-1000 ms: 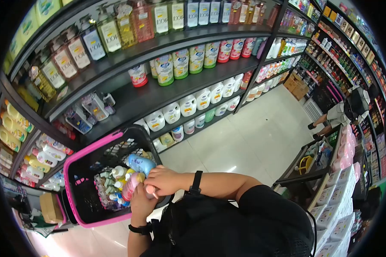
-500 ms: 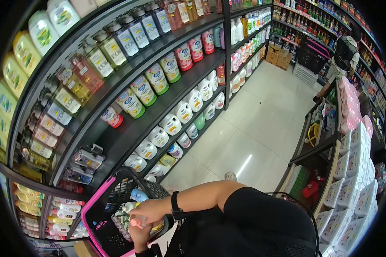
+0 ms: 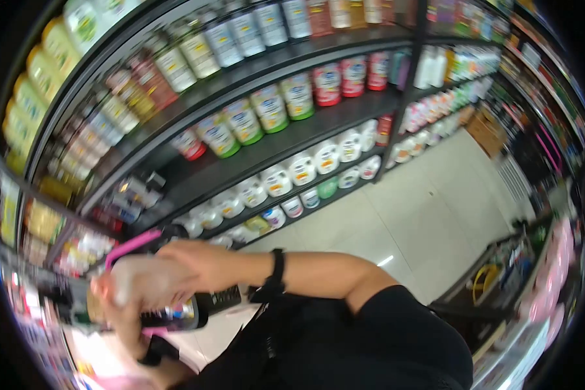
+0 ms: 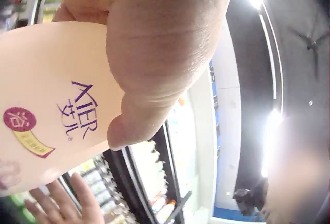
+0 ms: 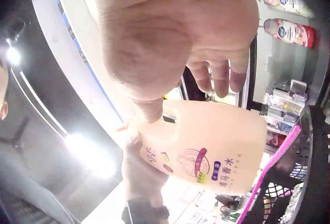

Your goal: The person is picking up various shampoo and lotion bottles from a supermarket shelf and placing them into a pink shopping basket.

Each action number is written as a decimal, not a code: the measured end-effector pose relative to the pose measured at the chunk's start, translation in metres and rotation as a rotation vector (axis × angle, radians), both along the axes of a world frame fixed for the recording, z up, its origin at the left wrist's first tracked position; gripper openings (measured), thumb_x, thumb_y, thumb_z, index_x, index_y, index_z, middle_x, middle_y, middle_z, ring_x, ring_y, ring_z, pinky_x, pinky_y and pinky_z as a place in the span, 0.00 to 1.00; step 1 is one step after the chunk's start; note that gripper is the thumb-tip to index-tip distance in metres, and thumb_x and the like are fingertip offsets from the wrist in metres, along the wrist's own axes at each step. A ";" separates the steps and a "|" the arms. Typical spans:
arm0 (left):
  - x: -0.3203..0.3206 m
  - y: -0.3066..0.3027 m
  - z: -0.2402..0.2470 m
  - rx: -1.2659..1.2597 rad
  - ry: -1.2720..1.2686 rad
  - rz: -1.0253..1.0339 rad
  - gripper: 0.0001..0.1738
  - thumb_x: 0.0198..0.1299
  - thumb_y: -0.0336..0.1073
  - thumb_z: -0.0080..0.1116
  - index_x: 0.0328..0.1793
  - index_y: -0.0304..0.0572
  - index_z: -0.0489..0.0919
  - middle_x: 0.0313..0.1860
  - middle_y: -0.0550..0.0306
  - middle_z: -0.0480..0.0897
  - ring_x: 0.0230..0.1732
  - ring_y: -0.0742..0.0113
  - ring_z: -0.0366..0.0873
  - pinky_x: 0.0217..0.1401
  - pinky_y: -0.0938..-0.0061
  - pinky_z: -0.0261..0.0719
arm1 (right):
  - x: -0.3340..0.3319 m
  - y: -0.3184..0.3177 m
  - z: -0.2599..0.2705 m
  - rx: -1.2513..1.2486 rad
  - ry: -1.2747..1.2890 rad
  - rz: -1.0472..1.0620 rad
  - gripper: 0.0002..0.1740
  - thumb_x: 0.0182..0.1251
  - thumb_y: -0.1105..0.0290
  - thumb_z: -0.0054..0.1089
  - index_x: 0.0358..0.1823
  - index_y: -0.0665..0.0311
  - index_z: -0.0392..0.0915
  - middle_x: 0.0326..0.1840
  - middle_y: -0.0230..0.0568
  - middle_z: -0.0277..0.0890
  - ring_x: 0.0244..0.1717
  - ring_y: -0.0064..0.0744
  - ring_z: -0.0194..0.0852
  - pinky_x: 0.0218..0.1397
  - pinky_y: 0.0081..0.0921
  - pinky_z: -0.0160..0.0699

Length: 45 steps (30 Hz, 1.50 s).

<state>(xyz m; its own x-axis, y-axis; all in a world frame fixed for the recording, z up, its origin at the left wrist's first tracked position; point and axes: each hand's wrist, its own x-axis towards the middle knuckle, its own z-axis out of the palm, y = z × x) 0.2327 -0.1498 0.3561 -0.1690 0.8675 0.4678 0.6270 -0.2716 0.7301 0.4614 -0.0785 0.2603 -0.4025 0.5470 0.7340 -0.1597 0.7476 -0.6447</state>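
Note:
A pale peach bottle (image 3: 146,283) with a handle lies tilted between the hands, left of the body and above the basket. My left hand (image 3: 123,318) grips it by the neck end; the left wrist view shows the thumb of that hand (image 4: 154,54) against the printed side of the bottle (image 4: 56,100). My right hand (image 3: 205,263) is over the bottle. In the right wrist view the right hand (image 5: 175,33) has its thumb at the handle area of the bottle (image 5: 206,141), its other fingers extended away from it.
A black basket (image 3: 211,305) with a pink rim (image 3: 133,247) stands below the hands, partly covered. Shelves (image 3: 253,149) of bottles curve along the left and front. At the right is a display stand (image 3: 481,312) with pink packs (image 3: 552,276); tiled floor (image 3: 409,214) lies between.
Both hands and the bottle have risen out from over the basket and moved left. The bottle shows much larger, and the head view has shifted.

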 end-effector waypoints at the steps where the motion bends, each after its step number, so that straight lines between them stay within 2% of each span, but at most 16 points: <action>1: 0.027 0.002 -0.003 -0.011 -0.060 -0.057 0.36 0.35 0.49 0.72 0.50 0.33 0.77 0.49 0.55 0.71 0.54 0.58 0.72 0.61 0.65 0.70 | 0.021 0.000 0.004 -0.039 -0.038 0.020 0.34 0.54 0.61 0.73 0.60 0.67 0.70 0.53 0.55 0.75 0.56 0.55 0.74 0.60 0.44 0.73; 3: 0.080 0.017 -0.018 -0.089 -0.138 -0.198 0.35 0.34 0.48 0.72 0.49 0.34 0.78 0.49 0.57 0.72 0.54 0.61 0.72 0.60 0.67 0.72 | 0.069 -0.007 0.004 -0.378 -0.038 0.032 0.30 0.59 0.60 0.71 0.58 0.68 0.70 0.50 0.51 0.77 0.51 0.43 0.78 0.55 0.36 0.76; 4: 0.103 0.027 -0.028 -0.134 -0.167 -0.269 0.35 0.36 0.45 0.72 0.51 0.34 0.78 0.51 0.57 0.75 0.54 0.64 0.74 0.60 0.68 0.73 | 0.096 -0.009 0.012 -0.349 -0.039 -0.061 0.27 0.63 0.58 0.68 0.55 0.68 0.70 0.46 0.56 0.78 0.46 0.49 0.80 0.49 0.38 0.77; 5: 0.128 0.037 -0.037 -0.182 -0.195 -0.337 0.34 0.37 0.42 0.72 0.54 0.34 0.78 0.53 0.57 0.77 0.55 0.66 0.75 0.59 0.70 0.75 | 0.116 -0.006 0.006 -0.377 -0.128 -0.116 0.24 0.64 0.59 0.67 0.53 0.68 0.72 0.46 0.54 0.78 0.46 0.46 0.80 0.49 0.38 0.77; 6: 0.154 0.048 -0.048 -0.329 -0.393 -0.446 0.33 0.40 0.38 0.72 0.56 0.34 0.77 0.53 0.57 0.78 0.54 0.68 0.77 0.58 0.71 0.76 | 0.140 -0.008 0.005 -0.500 -0.137 -0.132 0.23 0.64 0.58 0.67 0.51 0.69 0.74 0.45 0.53 0.79 0.46 0.45 0.80 0.49 0.37 0.77; 8: 0.193 0.075 -0.064 -0.416 -0.384 -0.648 0.34 0.45 0.31 0.72 0.61 0.34 0.74 0.51 0.58 0.80 0.49 0.70 0.79 0.55 0.71 0.78 | 0.184 -0.010 -0.008 -0.542 -0.134 -0.248 0.23 0.66 0.58 0.65 0.52 0.70 0.74 0.45 0.52 0.79 0.46 0.45 0.80 0.51 0.36 0.77; 11: 0.261 0.094 -0.066 -0.594 -0.413 -0.808 0.37 0.48 0.30 0.73 0.65 0.35 0.71 0.55 0.56 0.79 0.53 0.68 0.78 0.58 0.69 0.78 | 0.234 -0.020 -0.030 -0.704 -0.079 -0.404 0.23 0.68 0.58 0.65 0.53 0.70 0.73 0.45 0.51 0.79 0.47 0.41 0.80 0.51 0.35 0.78; 13: 0.298 0.110 -0.084 -0.579 -0.449 -0.887 0.39 0.49 0.30 0.74 0.68 0.36 0.68 0.58 0.54 0.77 0.56 0.66 0.77 0.59 0.68 0.77 | 0.262 -0.027 -0.041 -0.813 0.032 -0.477 0.23 0.69 0.58 0.64 0.53 0.71 0.73 0.46 0.50 0.79 0.48 0.37 0.79 0.52 0.34 0.78; 19: 0.390 0.150 -0.155 -0.660 -0.640 -1.119 0.49 0.54 0.34 0.75 0.77 0.40 0.56 0.65 0.50 0.72 0.64 0.63 0.73 0.68 0.64 0.73 | 0.333 -0.030 -0.084 -0.887 0.320 -0.658 0.22 0.74 0.59 0.58 0.57 0.71 0.71 0.51 0.44 0.78 0.51 0.31 0.77 0.54 0.31 0.78; 22: 0.429 0.166 -0.169 -0.861 -0.651 -1.340 0.50 0.53 0.35 0.76 0.78 0.40 0.55 0.67 0.52 0.71 0.67 0.63 0.71 0.69 0.64 0.72 | 0.368 -0.011 -0.092 -0.866 0.581 -0.619 0.22 0.77 0.59 0.55 0.60 0.70 0.70 0.54 0.41 0.77 0.53 0.28 0.77 0.57 0.30 0.77; 25: 0.462 0.186 -0.189 -0.843 -0.686 -1.421 0.48 0.53 0.34 0.75 0.77 0.39 0.58 0.66 0.54 0.73 0.67 0.64 0.72 0.69 0.64 0.73 | 0.403 0.021 -0.076 -0.847 0.688 -0.565 0.22 0.78 0.59 0.53 0.62 0.69 0.69 0.55 0.41 0.77 0.54 0.27 0.77 0.59 0.30 0.77; 28: 0.486 0.218 -0.192 -0.915 -0.749 -1.381 0.47 0.54 0.31 0.71 0.77 0.39 0.57 0.67 0.55 0.73 0.68 0.62 0.72 0.70 0.62 0.73 | 0.437 0.060 -0.089 -0.909 0.653 -0.555 0.22 0.78 0.60 0.53 0.63 0.68 0.69 0.55 0.41 0.77 0.54 0.27 0.77 0.59 0.30 0.78; 33: 0.523 0.283 -0.222 -0.980 -0.790 -1.375 0.37 0.54 0.23 0.66 0.72 0.37 0.65 0.62 0.54 0.77 0.63 0.63 0.77 0.66 0.64 0.77 | 0.484 0.122 -0.097 -1.135 0.429 -0.575 0.25 0.78 0.58 0.52 0.63 0.73 0.68 0.55 0.44 0.78 0.54 0.31 0.77 0.58 0.29 0.77; 37: 0.547 0.315 -0.220 -1.061 -0.661 -1.349 0.36 0.54 0.23 0.67 0.70 0.35 0.66 0.60 0.52 0.79 0.61 0.63 0.79 0.63 0.64 0.80 | 0.510 0.145 -0.119 -1.236 0.326 -0.698 0.27 0.78 0.56 0.49 0.65 0.74 0.67 0.57 0.46 0.77 0.57 0.33 0.75 0.60 0.31 0.75; 42: 0.591 0.339 -0.239 -0.865 -0.464 -1.166 0.37 0.52 0.25 0.71 0.68 0.34 0.64 0.59 0.51 0.79 0.60 0.63 0.79 0.62 0.65 0.80 | 0.550 0.175 -0.109 -1.232 0.401 -0.666 0.30 0.79 0.54 0.47 0.68 0.74 0.64 0.60 0.49 0.74 0.61 0.35 0.73 0.64 0.32 0.73; 45: 0.623 0.351 -0.248 -0.719 -0.323 -1.045 0.39 0.50 0.27 0.73 0.67 0.33 0.63 0.59 0.48 0.78 0.59 0.62 0.79 0.62 0.65 0.80 | 0.586 0.199 -0.130 -1.079 0.378 -0.617 0.31 0.80 0.52 0.45 0.70 0.72 0.61 0.61 0.50 0.73 0.62 0.36 0.71 0.65 0.33 0.71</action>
<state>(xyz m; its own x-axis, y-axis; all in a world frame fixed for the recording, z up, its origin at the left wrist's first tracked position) 0.8557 0.2011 0.1082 0.7150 0.6937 -0.0867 0.1294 -0.0094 0.9916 1.0474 0.1208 0.1298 0.2600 0.9491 -0.1780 -0.2799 -0.1023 -0.9546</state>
